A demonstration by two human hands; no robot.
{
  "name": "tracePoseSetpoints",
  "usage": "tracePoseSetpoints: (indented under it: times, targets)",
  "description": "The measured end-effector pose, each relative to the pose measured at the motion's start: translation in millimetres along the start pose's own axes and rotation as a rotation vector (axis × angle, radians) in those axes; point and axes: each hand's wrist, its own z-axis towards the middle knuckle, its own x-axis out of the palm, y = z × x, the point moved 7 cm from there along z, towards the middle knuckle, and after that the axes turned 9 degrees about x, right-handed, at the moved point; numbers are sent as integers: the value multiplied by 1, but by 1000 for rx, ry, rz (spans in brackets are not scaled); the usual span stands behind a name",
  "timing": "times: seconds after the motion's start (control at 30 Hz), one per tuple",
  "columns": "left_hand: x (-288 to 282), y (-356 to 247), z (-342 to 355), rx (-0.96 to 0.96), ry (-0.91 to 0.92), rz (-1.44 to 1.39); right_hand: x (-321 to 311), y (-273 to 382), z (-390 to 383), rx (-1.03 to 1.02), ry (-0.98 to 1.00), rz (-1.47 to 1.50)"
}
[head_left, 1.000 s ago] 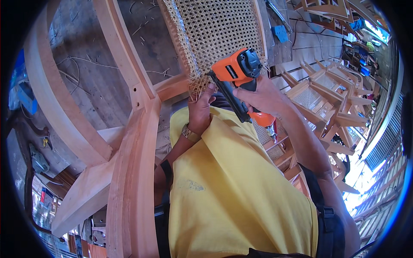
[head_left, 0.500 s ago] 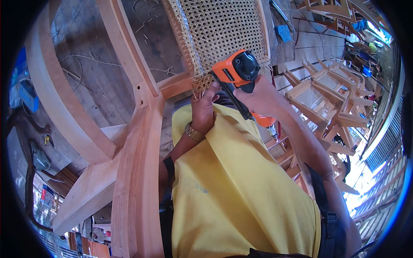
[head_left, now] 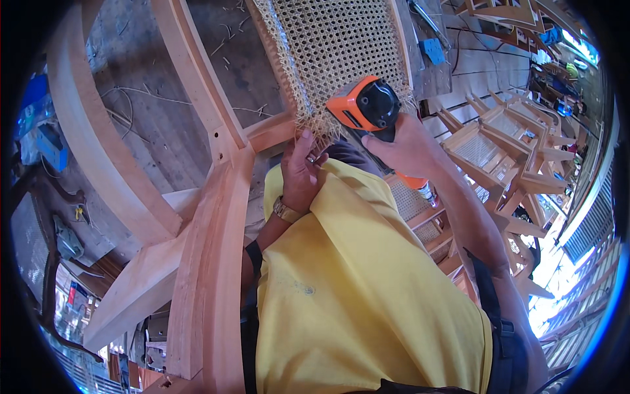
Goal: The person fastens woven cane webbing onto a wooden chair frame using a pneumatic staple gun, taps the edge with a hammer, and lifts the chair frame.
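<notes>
A: ok so where's the cane at?

B: The cane (head_left: 348, 39) is up top in the middle, between wooden rails (head_left: 403, 49). Holey weave, frayed along the left and near edges. The nailer (head_left: 361, 105), orange and black, sits over its near end. Can't see if the nose touches, that bit's hidden.

A: and the hands?

B: Right grip (head_left: 408, 148) is closed round the nailer's handle. Left grip (head_left: 302, 172) is at the frayed end, just left of the nailer, thumb up and fingers curled. Honestly can't tell if it's pinching any strands.

A: anything else around?

B: Gold watch (head_left: 286, 210) on the left wrist, yellow shirt (head_left: 367, 276) right below the hands. Big curved timbers (head_left: 220, 262) on the left, with grey boards (head_left: 154, 69) behind. Blue box (head_left: 52, 150) way out near the left rim. Off to the right there's a bunch of wooden chairs (head_left: 464, 164).
</notes>
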Motion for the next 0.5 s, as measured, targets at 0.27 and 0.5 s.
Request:
tracePoseSetpoints:
  times: [0.27,0.5]
  targets:
    - [1,3,10,66,-40,278,8,-4,4,193,110,57]
    - [-1,1,12,134,-27,330,16,-6,6,217,151,111]
